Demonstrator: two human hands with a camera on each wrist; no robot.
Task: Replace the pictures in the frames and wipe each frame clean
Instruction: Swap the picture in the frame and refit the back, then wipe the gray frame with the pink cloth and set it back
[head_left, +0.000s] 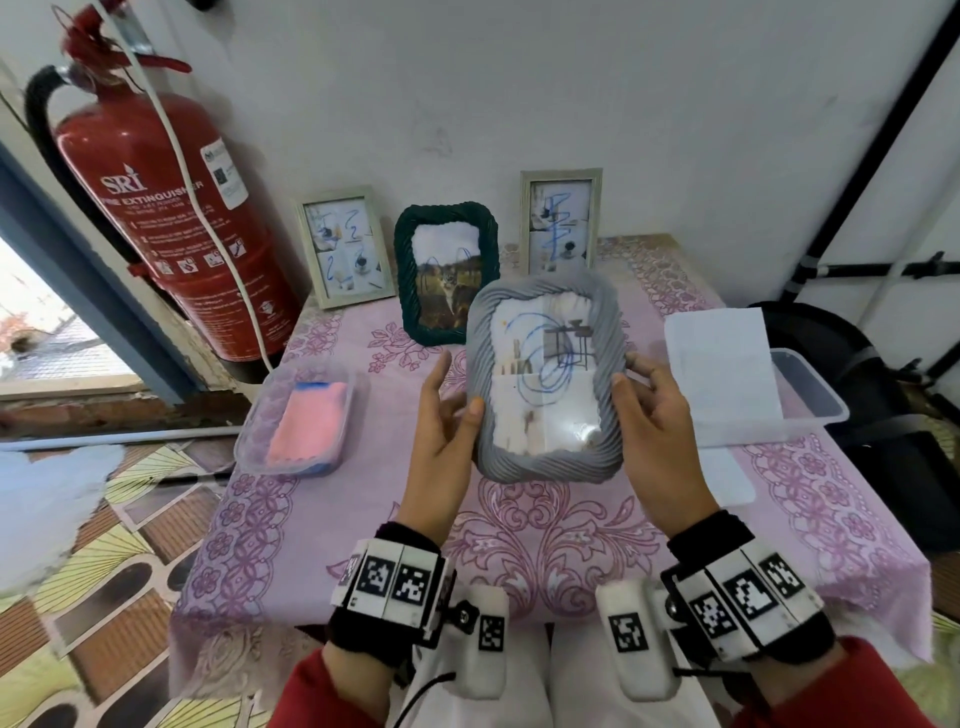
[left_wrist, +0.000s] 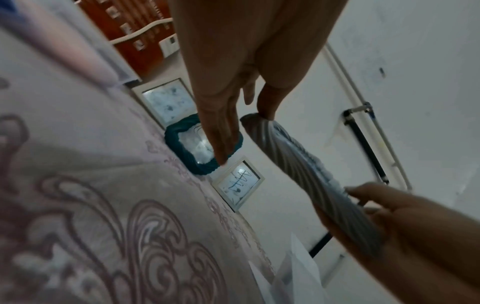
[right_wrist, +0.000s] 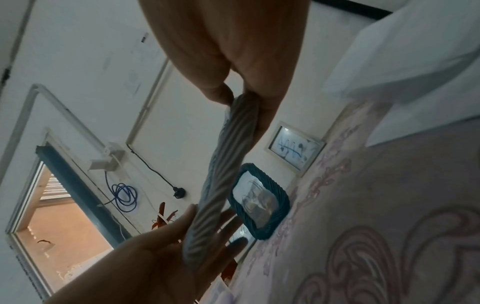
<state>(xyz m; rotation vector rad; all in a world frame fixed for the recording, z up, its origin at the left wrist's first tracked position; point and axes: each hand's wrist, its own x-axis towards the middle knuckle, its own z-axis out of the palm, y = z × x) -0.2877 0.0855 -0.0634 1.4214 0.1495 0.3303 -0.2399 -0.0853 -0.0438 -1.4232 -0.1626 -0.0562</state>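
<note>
Two bare hands hold a grey rope-textured picture frame (head_left: 545, 379) above the middle of the worktop, its glass facing the camera and showing a picture scribbled over in blue pen. The right hand (head_left: 657, 431) has a closed grip on the frame's right edge, thumb on the front and fingers behind, as the right wrist view confirms. The left hand (head_left: 441, 436) supports the left edge with its thumb on the front rim and its fingers nearly straight behind the frame. Just beyond, at the far side of the pink floral tablecloth (head_left: 519, 545), three more frames stand against the white wall: a dark green rope-textured frame (head_left: 447, 273) in the middle, a pale wooden frame (head_left: 344, 247) to its left and another pale frame (head_left: 561, 221) to its right, each with blue marks on its picture. To the left sits a clear tub (head_left: 249, 447) holding a pink cloth (head_left: 306, 423); to the right, a clear tray (head_left: 810, 410) with white paper sheets (head_left: 722, 364). A red fire extinguisher (head_left: 166, 208) stands at far left.
</note>
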